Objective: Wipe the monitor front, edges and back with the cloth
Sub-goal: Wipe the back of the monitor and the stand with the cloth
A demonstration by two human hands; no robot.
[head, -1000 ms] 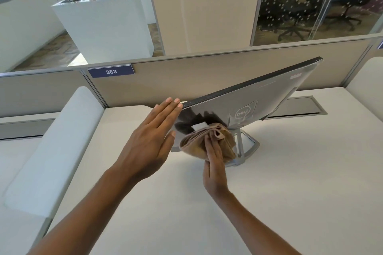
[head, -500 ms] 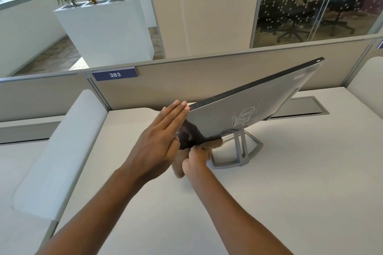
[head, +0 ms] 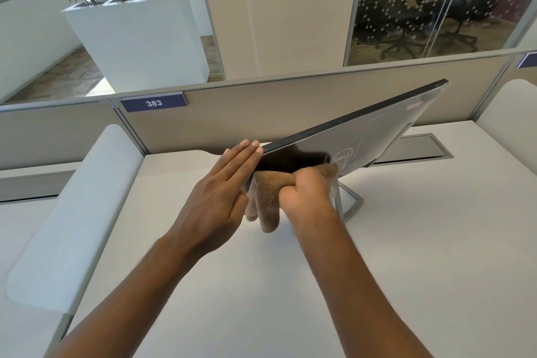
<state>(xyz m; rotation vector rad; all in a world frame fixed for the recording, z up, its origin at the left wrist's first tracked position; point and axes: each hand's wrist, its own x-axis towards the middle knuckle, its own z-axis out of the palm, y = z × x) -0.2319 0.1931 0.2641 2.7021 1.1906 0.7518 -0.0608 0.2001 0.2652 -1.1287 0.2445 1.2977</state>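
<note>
Hazard 1: the monitor (head: 377, 136) sits on its stand (head: 350, 205) on the table (head: 406, 256), silver back panel toward me and tilted steeply. I judge that a hard wiping stroke on the back could tip the panel further or skid the stand across the table. The cause would be pressure from one side with a weak brace on the other.

Hazard 2: a loose tail of the cloth (head: 266, 197) hangs below the monitor's lower edge. On a stroke toward the stand it could snag there and jerk the monitor.

Hazard 3: bare fingertips on the monitor's edge may leave marks on a surface due for wiping.

Left hand (head: 218, 200): fingers straight and held together, nothing gripped. It lies flat against the monitor's near end, fingertips at its upper corner, acting as the brace.

Right hand (head: 305, 193): fingers curled tight round the bunched cloth. It presses the cloth on the monitor's back, low at the near end, just beside the logo.
</note>
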